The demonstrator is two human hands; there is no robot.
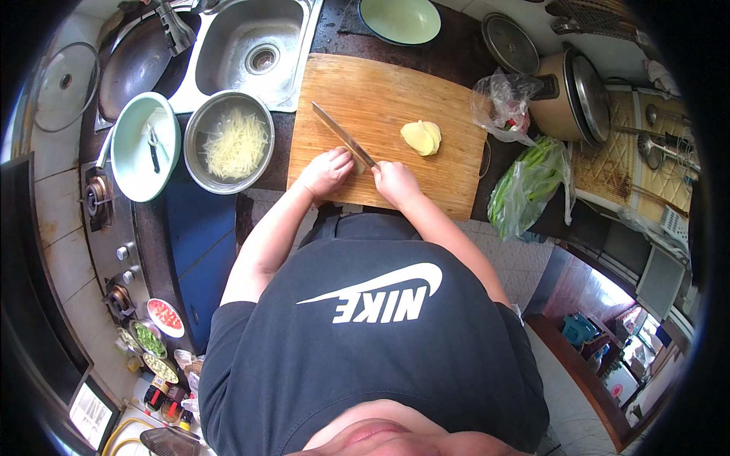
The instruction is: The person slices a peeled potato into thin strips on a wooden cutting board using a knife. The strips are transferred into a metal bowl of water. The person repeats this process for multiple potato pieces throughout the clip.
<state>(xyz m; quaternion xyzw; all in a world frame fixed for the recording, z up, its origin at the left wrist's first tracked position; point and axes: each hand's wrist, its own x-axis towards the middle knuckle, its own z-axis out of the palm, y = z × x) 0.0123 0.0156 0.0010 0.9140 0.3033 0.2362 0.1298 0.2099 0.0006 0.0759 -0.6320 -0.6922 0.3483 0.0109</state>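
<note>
My right hand (397, 183) grips the handle of a kitchen knife (342, 132), whose blade slants away to the left over a wooden cutting board (365, 85). Beside the blade, the curled fingers of my left hand (328, 172) hold a pale piece of potato (359, 167) down near the board's front edge; most of it is hidden. A small overlapping stack of peeled potato slices (421, 138) lies to the right on the board. To the left stands a steel bowl (190, 142) with potato shreds (235, 145) that seem to be in water.
A mint basin (128, 171) holding a peeler (154, 139) and small black-handled knife (154, 158) is far left. Behind are a sink (228, 51) and enamel bowl (399, 20). Bagged green vegetables (527, 185) and a cooker (562, 97) flank the right. Gas burners (98, 194) line the left.
</note>
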